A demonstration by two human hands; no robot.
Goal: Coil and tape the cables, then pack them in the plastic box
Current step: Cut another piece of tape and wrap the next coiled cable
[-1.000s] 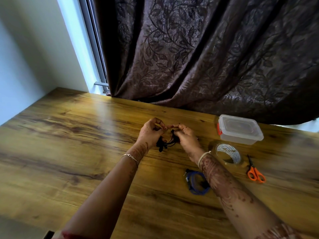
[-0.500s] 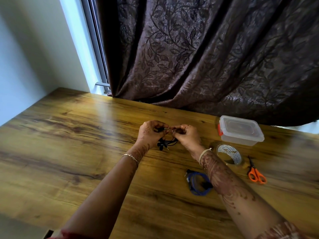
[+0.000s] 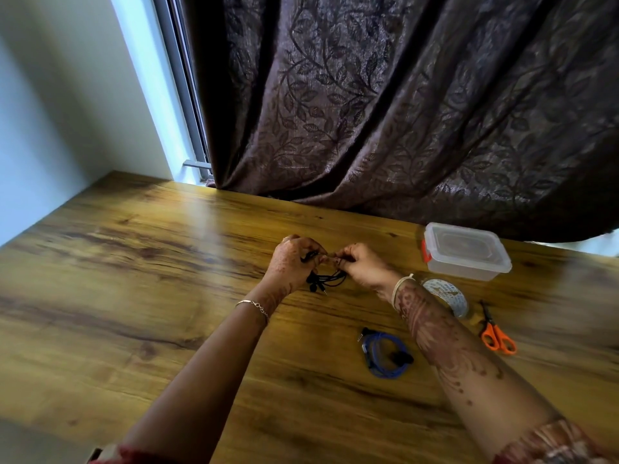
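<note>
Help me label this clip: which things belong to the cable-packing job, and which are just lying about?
Job: thin black cable, coiled blue cable, clear tape roll, orange-handled scissors, lidded clear plastic box.
Lying about: dark leaf-patterned curtain, wooden table.

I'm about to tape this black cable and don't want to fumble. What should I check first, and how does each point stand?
1. Coiled black cable: ok, left hand and right hand grip it.
2. Nearby tape roll: ok, by the right wrist.
3. Nearby scissors: ok, right of the tape roll.
4. Free hand for tape: not ok.
5. Open plastic box: not ok, lid on.
6. Taped blue cable: cannot tell.
</note>
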